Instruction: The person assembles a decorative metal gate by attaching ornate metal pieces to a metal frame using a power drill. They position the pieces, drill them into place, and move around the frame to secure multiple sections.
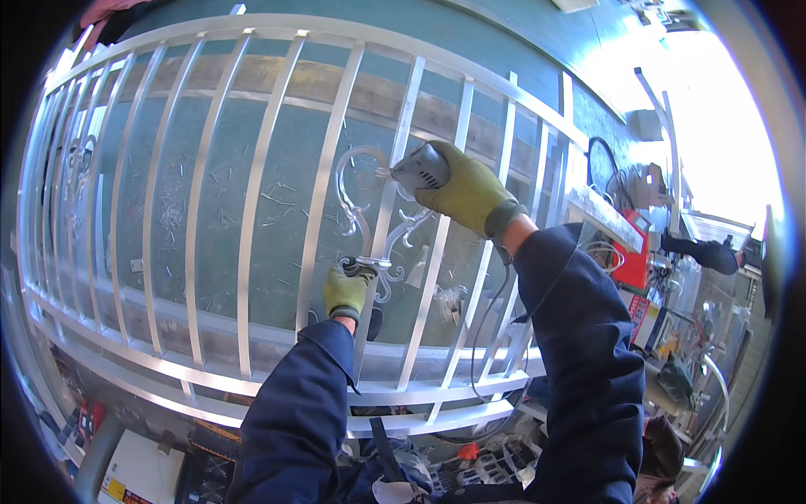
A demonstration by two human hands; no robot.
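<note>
My right hand [467,186], in a yellow-green glove, grips a grey corded power drill [425,170]. The drill lies on its side, its front end pointing left at an upright bar of a silver metal railing [361,35]. A scrolled silver ornament [379,263] sits around that bar, with curls above and below its middle band. Wrapped about the bar beside this band is my left hand [344,292], also gloved; its fingertips are partly hidden. Whether the drill's tip touches the metal I cannot make out.
A dark cable [489,311] hangs from the drill across the railing's lower right bars. Scraps and shavings [172,206] lie on the green surface under the railing. A red machine [631,252] stands at right, a white box [143,469] at lower left. Another person's reddish sleeve [113,10] shows at top left.
</note>
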